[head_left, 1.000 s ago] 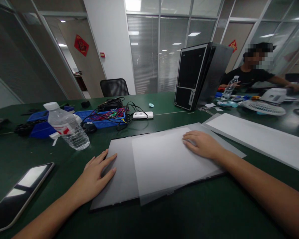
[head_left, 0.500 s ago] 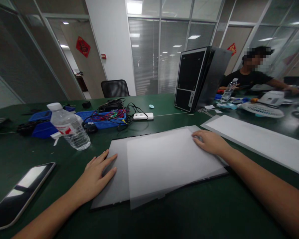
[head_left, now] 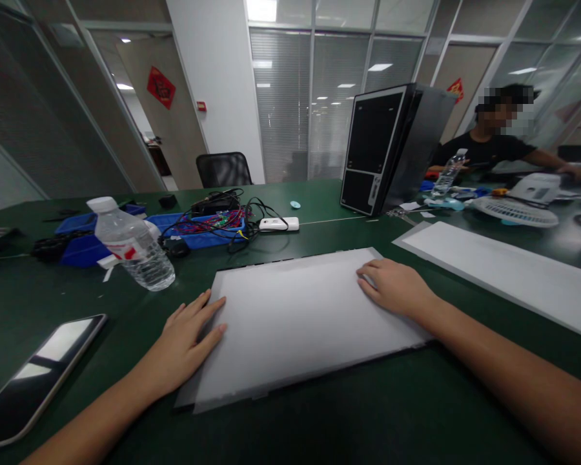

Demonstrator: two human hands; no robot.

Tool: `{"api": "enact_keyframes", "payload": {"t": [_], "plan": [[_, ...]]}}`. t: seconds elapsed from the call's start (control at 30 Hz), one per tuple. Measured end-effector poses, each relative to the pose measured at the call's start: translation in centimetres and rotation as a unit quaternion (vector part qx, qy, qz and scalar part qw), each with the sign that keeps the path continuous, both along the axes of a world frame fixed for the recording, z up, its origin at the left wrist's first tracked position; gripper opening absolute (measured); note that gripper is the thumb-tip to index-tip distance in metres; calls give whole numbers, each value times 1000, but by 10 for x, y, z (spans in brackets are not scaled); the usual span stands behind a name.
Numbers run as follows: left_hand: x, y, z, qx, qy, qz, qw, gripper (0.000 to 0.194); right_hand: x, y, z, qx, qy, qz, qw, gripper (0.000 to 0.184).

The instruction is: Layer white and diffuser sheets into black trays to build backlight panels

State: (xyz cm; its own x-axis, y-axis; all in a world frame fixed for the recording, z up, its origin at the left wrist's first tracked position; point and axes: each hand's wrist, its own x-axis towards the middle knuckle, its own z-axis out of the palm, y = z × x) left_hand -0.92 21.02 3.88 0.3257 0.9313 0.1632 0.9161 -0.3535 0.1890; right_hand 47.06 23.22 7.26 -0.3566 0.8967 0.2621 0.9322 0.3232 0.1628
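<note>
A flat grey panel [head_left: 252, 387] lies on the green table in front of me, with a translucent white sheet [head_left: 295, 316] spread over almost all of it. My left hand [head_left: 186, 342] rests flat, fingers apart, on the panel's left edge. My right hand [head_left: 394, 287] lies palm down on the sheet near its far right corner, fingers slightly curled and pressing on it.
A water bottle [head_left: 133, 248] lies left of the panel and a tablet [head_left: 33, 378] sits at the near left. Blue trays with wires [head_left: 208, 226] and a computer tower [head_left: 387, 145] stand behind. A long white panel [head_left: 503, 274] lies right. A person [head_left: 494, 145] sits far right.
My right hand has slid the white sheet leftwards, so it now covers the panel squarely instead of hanging off to the right. The left hand has stayed in place.
</note>
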Motion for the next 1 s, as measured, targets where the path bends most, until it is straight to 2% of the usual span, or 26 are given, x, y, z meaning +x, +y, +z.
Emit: {"api": "enact_keyframes", "payload": {"t": [0.2,0.4,0.63,0.73,0.83,1.0], "plan": [[0,1,-1,-10,5,7,1000,74,-4,-3,1,1,6,-3,1000,41],[1,0,2,-14,3,7,1000,71,-9,-5,2,-8,0,5,1000,42],[-9,5,-13,14,-1,5,1000,61,-9,-4,2,-16,1,65,998,39],[-11,6,-15,9,3,4,1000,63,-5,-1,1,-20,18,65,997,42],[-8,5,-10,-2,3,6,1000,65,6,5,0,-8,35,26,999,44],[-2,2,0,-28,-8,9,1000,74,36,14,-1,-8,34,-121,992,51]]}}
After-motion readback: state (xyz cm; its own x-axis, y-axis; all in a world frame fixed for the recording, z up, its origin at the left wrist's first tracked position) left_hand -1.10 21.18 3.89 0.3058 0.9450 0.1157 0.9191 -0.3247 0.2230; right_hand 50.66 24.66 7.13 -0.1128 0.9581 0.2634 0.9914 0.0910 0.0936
